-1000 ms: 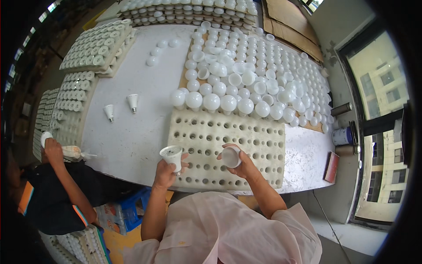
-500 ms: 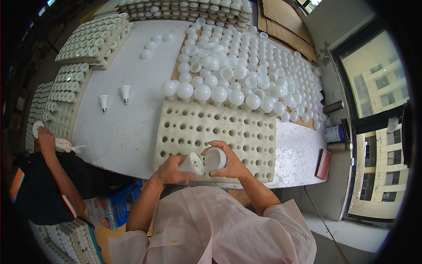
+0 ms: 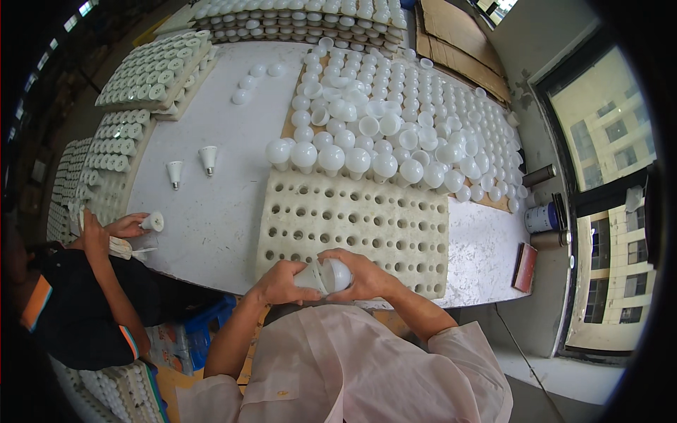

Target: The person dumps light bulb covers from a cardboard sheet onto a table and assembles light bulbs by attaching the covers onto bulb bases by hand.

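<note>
Ideally, dome [image 3: 338,275] and base [image 3: 308,278] should meet squarely under even pressure; the left hand [image 3: 279,283] grips the base, the right hand [image 3: 367,273] cups the dome, by the near edge of the tray [image 3: 356,230].

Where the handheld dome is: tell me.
In the head view, the dome is in the right hand, right of the bulb base in the left hand, near the holed tray.

A workshop — stacked bulb trays [image 3: 189,80], a holed slab [image 3: 352,224].
</note>
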